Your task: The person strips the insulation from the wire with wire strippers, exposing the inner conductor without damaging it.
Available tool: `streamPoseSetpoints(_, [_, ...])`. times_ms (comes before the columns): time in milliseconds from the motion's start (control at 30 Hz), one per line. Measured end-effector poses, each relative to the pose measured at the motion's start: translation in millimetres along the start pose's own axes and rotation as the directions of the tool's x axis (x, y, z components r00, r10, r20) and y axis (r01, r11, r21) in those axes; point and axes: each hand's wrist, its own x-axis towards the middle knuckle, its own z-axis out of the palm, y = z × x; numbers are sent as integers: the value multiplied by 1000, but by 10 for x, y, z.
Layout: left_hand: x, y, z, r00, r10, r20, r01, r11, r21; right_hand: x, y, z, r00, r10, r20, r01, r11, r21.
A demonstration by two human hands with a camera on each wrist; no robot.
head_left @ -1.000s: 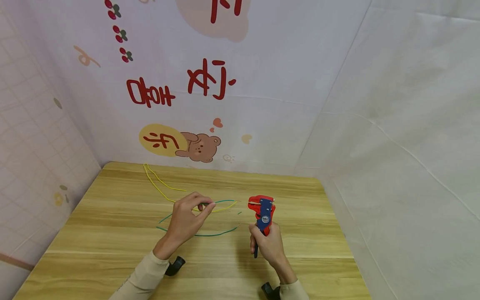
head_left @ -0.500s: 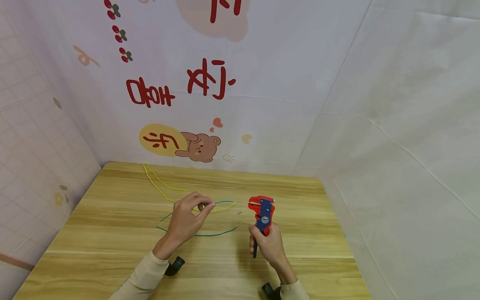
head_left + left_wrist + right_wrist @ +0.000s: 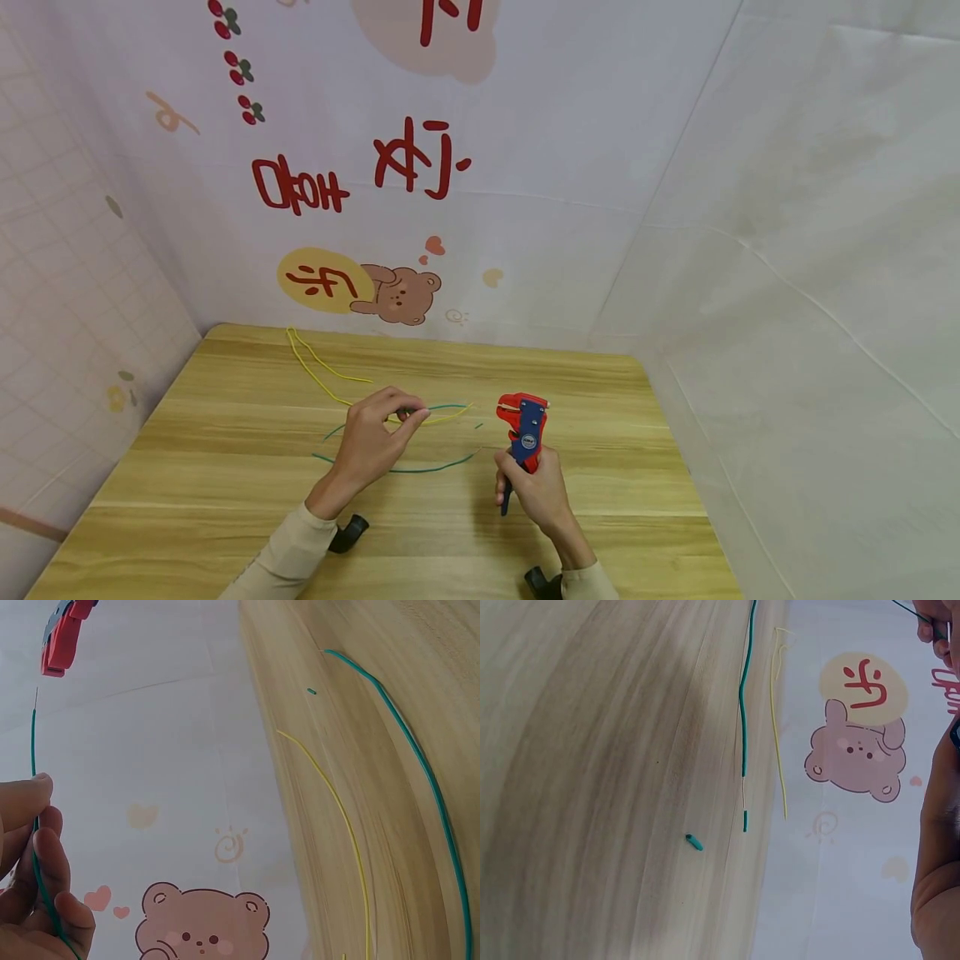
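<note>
My left hand (image 3: 375, 429) pinches a green wire (image 3: 33, 742) between thumb and fingertips. Its far end is stripped to a thin bare tip, pointing toward the tool in the left wrist view. My right hand (image 3: 536, 487) grips a red and blue wire stripper (image 3: 530, 425) by its handles. The stripper's red head (image 3: 61, 649) stands just past the bare tip, apart from it. In the right wrist view, a second green wire (image 3: 743, 727) lies on the table, with a bare stretch close to its end. Near it lies a short green insulation piece (image 3: 694, 842).
Yellow wire (image 3: 311, 373) lies on the wooden table (image 3: 600, 500) behind and under my left hand, partly hidden by it. A printed white sheet (image 3: 525, 250) stands along the table's back edge, with plain white sheeting (image 3: 810, 333) at the right.
The held green wire's tip has shifted slightly left and down. The stripper's lower handle has swung a little left in my right hand. The wires on the table have not moved.
</note>
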Motion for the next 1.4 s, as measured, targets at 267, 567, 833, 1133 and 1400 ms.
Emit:
streamPoseSetpoints(267, [-13, -35, 4, 1000, -13, 10, 13, 1000, 4, 1, -6, -22, 1000, 13, -5, -13, 1000, 3])
streamPoseSetpoints(567, [-55, -91, 40, 999, -27, 18, 27, 1000, 1, -5, -32, -41, 1000, 10, -27, -10, 1000, 4])
streamPoseSetpoints(833, [-115, -171, 71, 998, -47, 47, 46, 999, 12, -14, -16, -46, 999, 9, -33, -8, 1000, 29])
streamPoseSetpoints(1133, [-199, -276, 102, 994, -77, 77, 76, 997, 11, -34, 10, -79, 999, 24, -43, -23, 999, 31])
streamPoseSetpoints(1400, [-256, -390, 144, 989, -106, 104, 104, 994, 24, -59, 20, -113, 998, 33, -47, -31, 999, 41])
